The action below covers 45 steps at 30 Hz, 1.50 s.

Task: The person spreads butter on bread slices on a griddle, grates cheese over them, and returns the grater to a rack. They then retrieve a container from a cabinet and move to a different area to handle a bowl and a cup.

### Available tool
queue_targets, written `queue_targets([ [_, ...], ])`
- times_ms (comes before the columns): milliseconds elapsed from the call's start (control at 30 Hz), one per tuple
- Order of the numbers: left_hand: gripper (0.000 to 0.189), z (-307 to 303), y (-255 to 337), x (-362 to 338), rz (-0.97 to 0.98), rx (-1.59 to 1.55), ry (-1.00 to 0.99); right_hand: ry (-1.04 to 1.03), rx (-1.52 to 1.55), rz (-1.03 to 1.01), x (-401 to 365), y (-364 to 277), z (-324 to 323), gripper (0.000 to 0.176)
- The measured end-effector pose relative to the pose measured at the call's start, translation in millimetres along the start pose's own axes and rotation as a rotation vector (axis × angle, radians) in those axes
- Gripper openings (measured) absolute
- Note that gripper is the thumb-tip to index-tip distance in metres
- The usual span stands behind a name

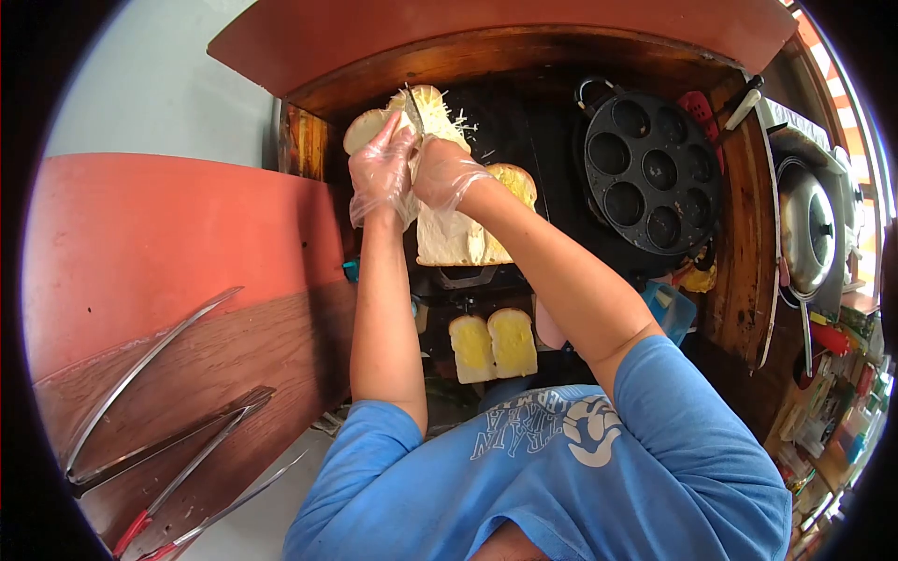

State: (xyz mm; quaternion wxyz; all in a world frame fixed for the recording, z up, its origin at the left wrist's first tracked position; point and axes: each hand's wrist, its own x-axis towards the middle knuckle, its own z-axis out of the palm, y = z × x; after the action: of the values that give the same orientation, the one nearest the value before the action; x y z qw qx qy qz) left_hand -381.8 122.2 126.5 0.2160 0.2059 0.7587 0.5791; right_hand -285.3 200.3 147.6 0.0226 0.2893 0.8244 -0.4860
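Both my hands wear clear plastic gloves and are together over bread at the far side of a dark griddle. My left hand [382, 173] is closed around a thin, upright metal grater [412, 107]. My right hand [446, 173] is closed right against the grater's near side; what it holds is hidden by the fingers. Pale shreds like grated cheese [460, 122] lie over the far bread slice beside the hands. A plain bread slice [363, 133] is to the left of them. Below are bread slices with pale spread [444, 238], and a yellow-topped slice [513, 182] lies under my right forearm.
Two yellow-spread bread slices [492, 346] lie close to my body. A round black pan [655, 173] with several hollows stands to the right. Metal tongs [178, 439] rest on the left board. Wooden walls [524, 47] border the griddle. A lidded pot [806, 224] stands far right.
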Motion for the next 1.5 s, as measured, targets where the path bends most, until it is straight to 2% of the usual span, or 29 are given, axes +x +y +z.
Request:
queue_targets([
  [200,0.037,5,-16,34,0.122,-0.009,-0.006,0.010,-0.003,-0.039,1,-4,-7,0.033],
  [300,0.035,6,-5,39,0.088,0.143,-0.008,0.022,-0.001,-0.059,2,-2,-6,0.031],
  [367,0.034,4,-16,53,0.073,0.116,-0.039,0.037,-0.011,-0.062,7,3,-2,0.030],
  [467,0.033,3,-22,65,0.060,0.130,-0.079,-0.023,-0.119,-0.101,16,9,5,0.028],
  [533,0.033,3,-19,66,0.063,0.168,-0.085,-0.012,-0.264,-0.226,18,10,8,0.024],
  [633,0.033,3,-13,67,0.093,0.208,-0.095,-0.021,-0.376,-0.308,15,9,4,0.023],
  [767,0.033,8,-12,72,0.093,0.244,-0.047,-0.035,-0.355,-0.301,17,11,6,0.023],
  [833,0.033,8,-16,77,0.121,0.249,-0.007,-0.028,-0.526,-0.400,28,14,15,0.022],
  [900,0.033,7,-26,87,0.177,0.246,0.011,-0.030,-0.479,-0.389,33,21,21,0.022],
  [1033,0.033,6,-22,94,0.150,0.237,0.039,0.016,-0.367,-0.323,41,34,33,0.025],
  [1067,0.033,5,-24,96,0.172,0.180,0.022,0.015,-0.370,-0.325,31,27,28,0.025],
  [1133,0.033,1,-32,103,0.194,0.122,0.012,0.189,-0.008,-0.159,7,16,20,0.022],
  [1200,0.034,-8,-47,112,0.209,-0.127,0.014,0.123,0.028,-0.119,13,18,21,0.024],
  [1233,0.034,-12,-43,104,0.208,-0.127,0.017,0.061,0.068,-0.071,16,21,22,0.026],
  [1267,0.033,-18,-32,86,0.134,-0.171,0.023,0.061,0.069,-0.070,21,25,25,0.026],
  [1333,0.033,-25,0,43,0.061,-0.209,0.020,-0.020,-0.275,-0.255,29,30,30,0.026],
  [1400,0.031,-16,29,0,-0.031,0.214,0.044,-0.014,-0.246,-0.255,20,18,23,0.026],
  [1467,0.041,-12,-20,9,0.142,0.314,0.072,-0.013,-0.219,-0.258,14,12,17,0.027],
  [1500,0.042,-12,-24,11,0.149,0.373,0.078,-0.038,-0.230,-0.299,13,12,15,0.025],
])
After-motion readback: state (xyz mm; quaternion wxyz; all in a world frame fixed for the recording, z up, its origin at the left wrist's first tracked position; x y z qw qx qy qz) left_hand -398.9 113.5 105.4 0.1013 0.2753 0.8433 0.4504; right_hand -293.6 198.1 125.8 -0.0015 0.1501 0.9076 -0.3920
